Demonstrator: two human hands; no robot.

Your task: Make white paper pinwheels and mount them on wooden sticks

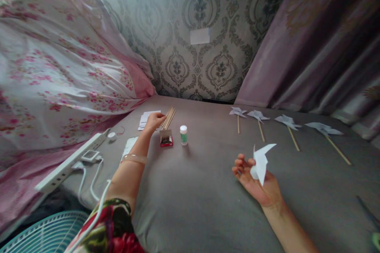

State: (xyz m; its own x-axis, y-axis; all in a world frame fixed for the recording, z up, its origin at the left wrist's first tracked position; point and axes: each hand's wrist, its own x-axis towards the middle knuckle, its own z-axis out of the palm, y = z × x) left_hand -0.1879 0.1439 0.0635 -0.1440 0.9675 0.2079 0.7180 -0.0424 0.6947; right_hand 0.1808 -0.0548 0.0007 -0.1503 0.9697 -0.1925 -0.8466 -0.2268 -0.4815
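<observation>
My left hand (156, 120) reaches to the far left, its fingers closed together at the edge of a bundle of thin wooden sticks (170, 118). The fingertips appear to pinch one stick, though the exact grip is partly hidden. A folded white paper pinwheel (261, 163) without a stick is in my right hand (258, 184), which is turned palm up with its fingers curled. By my left hand lie white paper sheets (145, 118) and a small open red box (166, 139) of dark little pieces. A white-capped bottle (183, 136) stands right of the box.
Several finished paper pinwheels (287, 122) on sticks lie in a row at the right. A power strip (71, 162) with white cables runs along the left edge. A phone (129, 145) is partly behind my left arm. Scissors (368, 211) lie at far right, cut off.
</observation>
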